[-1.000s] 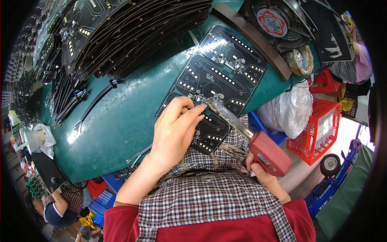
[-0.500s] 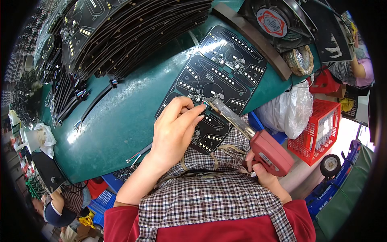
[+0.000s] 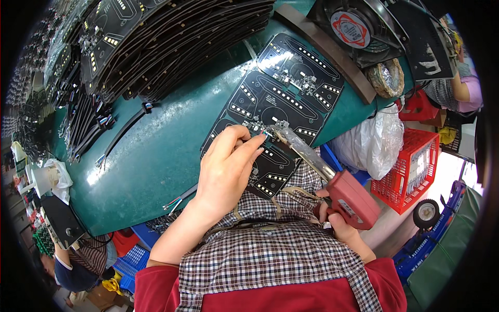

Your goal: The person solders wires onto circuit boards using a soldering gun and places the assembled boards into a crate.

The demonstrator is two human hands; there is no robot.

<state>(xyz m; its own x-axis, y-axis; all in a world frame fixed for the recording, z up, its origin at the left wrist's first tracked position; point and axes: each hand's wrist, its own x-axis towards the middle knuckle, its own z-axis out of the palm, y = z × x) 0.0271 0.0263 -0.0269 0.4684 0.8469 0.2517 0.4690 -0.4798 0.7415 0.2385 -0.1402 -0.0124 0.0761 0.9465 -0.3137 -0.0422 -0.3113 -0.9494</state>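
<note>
A black circuit board panel (image 3: pixel 283 99) with rows of small pale LEDs lies on the green table. Over its nearer part, my left hand (image 3: pixel 226 171) pinches thin coloured wires (image 3: pixel 266 133) against the board's small components. From under that hand a dark cable (image 3: pixel 190 193) leads out to stripped ends at the left. My right hand (image 3: pixel 335 216) is wrapped round the handle of a red soldering gun (image 3: pixel 353 200), its fingers partly hidden by the body. The gun's long metal barrel slants up and left, with its tip close to the pinched wires.
Tall stacks of black boards (image 3: pixel 171 47) fill the back left, beside bundled cables (image 3: pixel 91 130) and one loose cable (image 3: pixel 125 130). A dark bar (image 3: pixel 327 52), a fan (image 3: pixel 353 31) and a round crusty dish (image 3: pixel 386 78) stand at the back right. A red crate (image 3: pixel 408 169) is beyond the table's right edge.
The soldering gun has shifted slightly down and to the right, and its barrel has turned a little. My left hand stays almost still at the wires.
</note>
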